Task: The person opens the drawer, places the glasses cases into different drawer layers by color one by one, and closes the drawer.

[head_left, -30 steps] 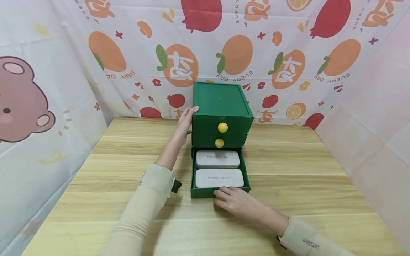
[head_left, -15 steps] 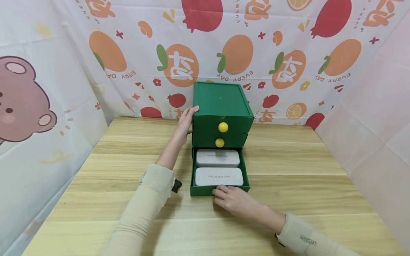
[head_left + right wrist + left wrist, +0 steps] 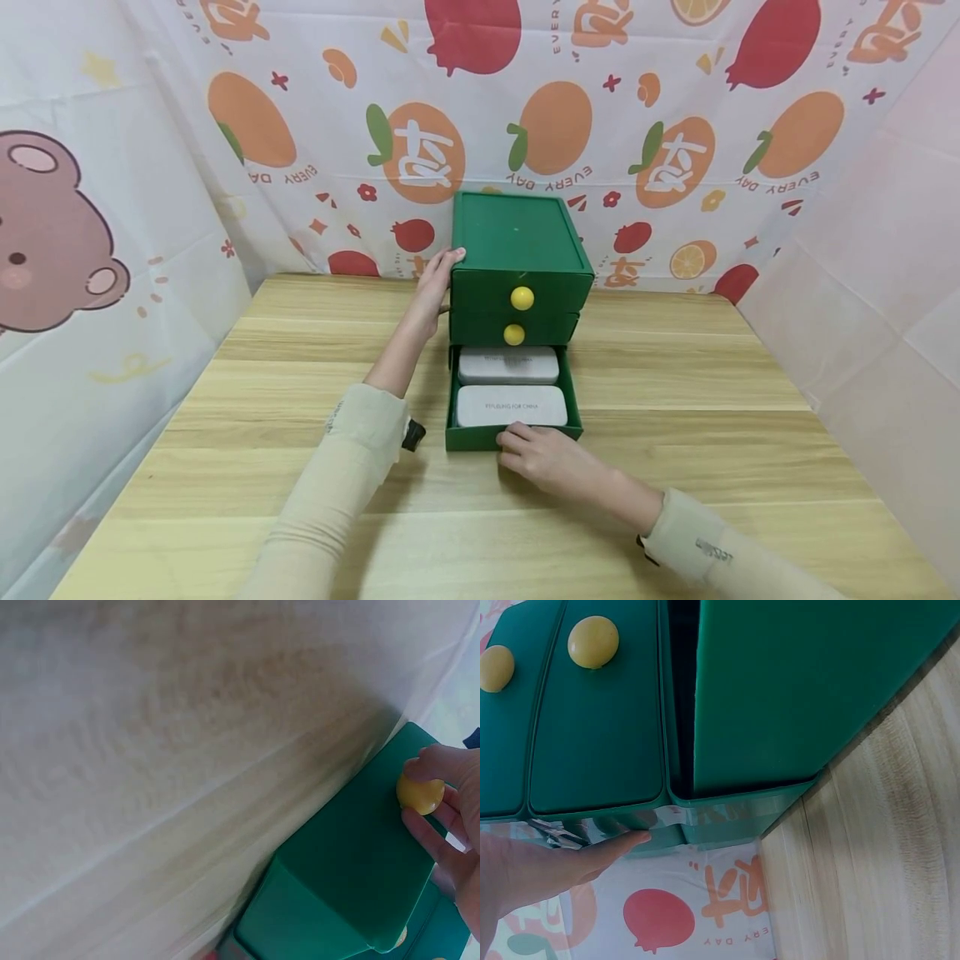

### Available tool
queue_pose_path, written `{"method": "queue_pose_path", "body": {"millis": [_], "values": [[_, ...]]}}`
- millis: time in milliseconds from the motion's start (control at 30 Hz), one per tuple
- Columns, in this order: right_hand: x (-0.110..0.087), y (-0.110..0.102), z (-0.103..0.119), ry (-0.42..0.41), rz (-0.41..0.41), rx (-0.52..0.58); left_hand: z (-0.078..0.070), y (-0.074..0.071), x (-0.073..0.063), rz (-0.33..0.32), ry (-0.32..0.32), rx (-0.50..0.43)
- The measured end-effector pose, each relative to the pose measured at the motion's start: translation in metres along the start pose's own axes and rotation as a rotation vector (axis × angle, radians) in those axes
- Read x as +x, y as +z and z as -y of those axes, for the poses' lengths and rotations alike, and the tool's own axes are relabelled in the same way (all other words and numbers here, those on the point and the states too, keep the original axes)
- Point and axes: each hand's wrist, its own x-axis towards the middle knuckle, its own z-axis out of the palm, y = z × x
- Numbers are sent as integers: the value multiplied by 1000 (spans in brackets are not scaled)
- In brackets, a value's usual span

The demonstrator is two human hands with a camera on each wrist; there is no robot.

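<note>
A green drawer cabinet [image 3: 517,233] stands on the table, its bottom drawer [image 3: 472,439] pulled out and the two drawers above it closed. Inside that drawer lie two white lettered cases [image 3: 512,407], one behind the other; the rear one is partly under the cabinet. My left hand [image 3: 435,287] rests against the cabinet's left side, fingertips at the top edge, as the left wrist view also shows. At the drawer front, my right hand [image 3: 551,460] pinches the round yellow knob [image 3: 420,793] between thumb and fingers.
Yellow knobs [image 3: 522,298] sit on the upper drawer fronts. The wooden table [image 3: 675,400] extends on both sides. Fruit-print cloth [image 3: 480,125] hangs close behind the cabinet, and pale cloth covers both sides.
The bottom drawer has slid a little inward with my right hand on its knob. Both cases moved with it, the rear one further under the cabinet. My left hand stays in place.
</note>
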Motion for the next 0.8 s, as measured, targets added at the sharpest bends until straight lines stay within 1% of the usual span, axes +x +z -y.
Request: {"method": "queue_pose_path", "body": {"millis": [233, 300, 567, 667, 800], "values": [[3, 3, -5, 15, -14, -6, 17, -5, 21, -5, -7, -18], [4, 4, -7, 20, -10, -5, 20, -5, 23, -7, -3, -18], [8, 3, -13, 41, 36, -3, 22, -4, 25, -23, 17, -13], [9, 3, -15, 51, 48, -9, 21, -4, 24, -26, 14, -12], [11, 2, -21, 70, 70, 13, 21, -4, 23, -34, 3, -14]]}}
